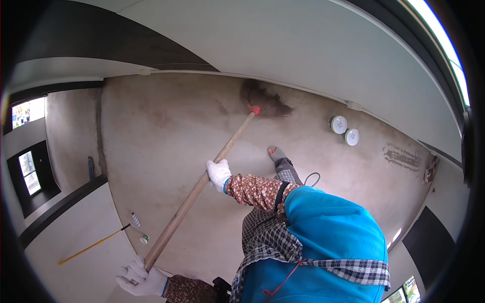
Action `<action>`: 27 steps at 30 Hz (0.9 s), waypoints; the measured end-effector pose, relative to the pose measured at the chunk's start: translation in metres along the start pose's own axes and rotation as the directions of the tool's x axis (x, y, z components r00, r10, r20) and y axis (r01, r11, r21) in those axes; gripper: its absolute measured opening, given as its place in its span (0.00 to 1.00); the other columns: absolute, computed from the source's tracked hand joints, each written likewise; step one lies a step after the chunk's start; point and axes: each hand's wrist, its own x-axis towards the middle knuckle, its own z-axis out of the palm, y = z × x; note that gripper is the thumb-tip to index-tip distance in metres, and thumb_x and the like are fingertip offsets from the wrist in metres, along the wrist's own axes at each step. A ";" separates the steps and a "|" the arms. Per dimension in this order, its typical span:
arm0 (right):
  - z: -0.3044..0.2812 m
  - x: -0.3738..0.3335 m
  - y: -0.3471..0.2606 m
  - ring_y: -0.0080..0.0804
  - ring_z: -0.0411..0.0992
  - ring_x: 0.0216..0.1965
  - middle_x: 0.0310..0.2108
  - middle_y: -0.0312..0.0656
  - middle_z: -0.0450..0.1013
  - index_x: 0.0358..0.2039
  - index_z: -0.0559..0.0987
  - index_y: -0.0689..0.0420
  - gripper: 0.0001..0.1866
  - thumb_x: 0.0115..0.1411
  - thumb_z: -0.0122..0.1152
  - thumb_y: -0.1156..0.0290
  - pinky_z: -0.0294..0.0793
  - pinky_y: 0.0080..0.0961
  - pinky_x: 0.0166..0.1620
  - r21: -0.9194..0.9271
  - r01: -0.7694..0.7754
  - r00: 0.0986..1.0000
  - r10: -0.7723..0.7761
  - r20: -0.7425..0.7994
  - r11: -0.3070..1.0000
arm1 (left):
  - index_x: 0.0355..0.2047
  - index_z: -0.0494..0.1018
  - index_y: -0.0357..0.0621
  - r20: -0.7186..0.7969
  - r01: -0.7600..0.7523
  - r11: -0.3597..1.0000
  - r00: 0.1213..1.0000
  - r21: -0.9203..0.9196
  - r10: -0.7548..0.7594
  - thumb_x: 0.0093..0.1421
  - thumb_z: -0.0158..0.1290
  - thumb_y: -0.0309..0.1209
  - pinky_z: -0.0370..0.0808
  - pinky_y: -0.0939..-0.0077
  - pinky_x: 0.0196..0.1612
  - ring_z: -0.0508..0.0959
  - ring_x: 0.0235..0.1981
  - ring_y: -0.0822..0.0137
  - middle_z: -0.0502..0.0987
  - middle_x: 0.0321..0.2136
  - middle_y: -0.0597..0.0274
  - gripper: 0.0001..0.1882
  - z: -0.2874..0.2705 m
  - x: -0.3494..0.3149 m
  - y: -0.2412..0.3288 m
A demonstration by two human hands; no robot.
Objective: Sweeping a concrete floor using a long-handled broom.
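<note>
Both my hands, in white knit gloves, hold a long wooden pole [189,202] that slants across the floor. My left hand [141,279] is at its near, lower-left end, with the fingers partly curled round it. Farther up the pole, my right hand [219,174] is closed round the shaft, its floral sleeve stretched across the view. At the far end a red fitting [254,109] meets the edge of a dark, ragged patch [260,96] by the wall. The tool's head cannot be told apart from that patch.
Two tubs with white lids [338,124] stand near the wall at the right. A dark smear [401,157] marks the floor beyond them. A foot [275,152] and a cable loop [312,179] are nearby. At lower left lie a yellow pole [93,247] and a small tub [144,239].
</note>
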 end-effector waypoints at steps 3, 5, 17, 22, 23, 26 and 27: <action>-0.024 -0.032 -0.004 0.31 0.65 0.12 0.23 0.44 0.68 0.40 0.62 0.66 0.24 0.58 0.58 0.58 0.68 0.28 0.13 0.097 -0.098 0.989 0.086 0.123 0.990 | 0.23 0.61 0.50 0.088 0.078 0.992 0.994 -0.095 -0.070 0.71 0.37 0.38 0.57 0.77 0.20 0.51 0.08 0.77 0.46 0.09 0.74 0.17 0.005 0.014 0.020; -0.045 -0.038 0.000 0.30 0.64 0.10 0.22 0.44 0.69 0.39 0.63 0.64 0.22 0.59 0.58 0.59 0.66 0.28 0.12 0.130 -0.099 0.994 0.092 0.053 0.987 | 0.23 0.60 0.49 0.043 0.099 0.994 0.994 -0.043 -0.097 0.71 0.37 0.39 0.56 0.78 0.19 0.52 0.09 0.77 0.49 0.08 0.74 0.18 0.017 0.023 0.007; 0.003 0.087 0.020 0.37 0.71 0.20 0.22 0.44 0.70 0.30 0.74 0.62 0.14 0.55 0.53 0.62 0.69 0.37 0.20 0.061 0.006 0.996 -0.011 0.090 0.998 | 0.21 0.56 0.50 0.312 0.002 0.991 0.949 -0.135 0.041 0.71 0.29 0.37 0.52 0.75 0.21 0.48 0.08 0.76 0.47 0.05 0.75 0.19 -0.003 -0.043 -0.050; 0.023 0.092 0.037 0.35 0.72 0.22 0.25 0.43 0.71 0.31 0.73 0.62 0.14 0.56 0.54 0.62 0.73 0.35 0.22 0.024 -0.029 0.920 0.017 0.392 0.999 | 0.20 0.54 0.51 0.551 -0.398 0.917 0.765 -0.002 0.333 0.68 0.32 0.33 0.51 0.79 0.20 0.50 0.09 0.80 0.48 0.06 0.76 0.17 -0.026 -0.120 -0.078; 0.027 0.073 0.043 0.33 0.70 0.18 0.22 0.44 0.71 0.29 0.73 0.63 0.14 0.56 0.54 0.62 0.71 0.31 0.19 0.054 -0.003 0.904 -0.021 0.427 0.999 | 0.20 0.54 0.51 0.550 -0.411 0.912 0.760 -0.004 0.345 0.68 0.32 0.33 0.51 0.79 0.20 0.50 0.09 0.80 0.48 0.06 0.76 0.17 -0.034 -0.123 -0.069; 0.016 0.039 0.046 0.32 0.64 0.10 0.19 0.43 0.70 0.26 0.73 0.64 0.15 0.57 0.54 0.63 0.64 0.27 0.12 0.068 0.054 0.887 -0.079 0.454 0.996 | 0.24 0.67 0.44 0.386 -0.204 0.939 0.871 -0.276 0.303 0.61 0.39 0.36 0.60 0.68 0.23 0.61 0.12 0.71 0.58 0.08 0.68 0.13 -0.055 -0.102 -0.030; 0.007 0.032 0.044 0.32 0.62 0.09 0.18 0.43 0.70 0.25 0.73 0.65 0.15 0.58 0.53 0.63 0.63 0.27 0.11 0.089 0.056 0.900 -0.089 0.427 0.995 | 0.24 0.67 0.44 0.377 -0.203 0.937 0.875 -0.285 0.305 0.61 0.39 0.36 0.60 0.68 0.23 0.61 0.12 0.71 0.58 0.08 0.68 0.13 -0.054 -0.090 -0.027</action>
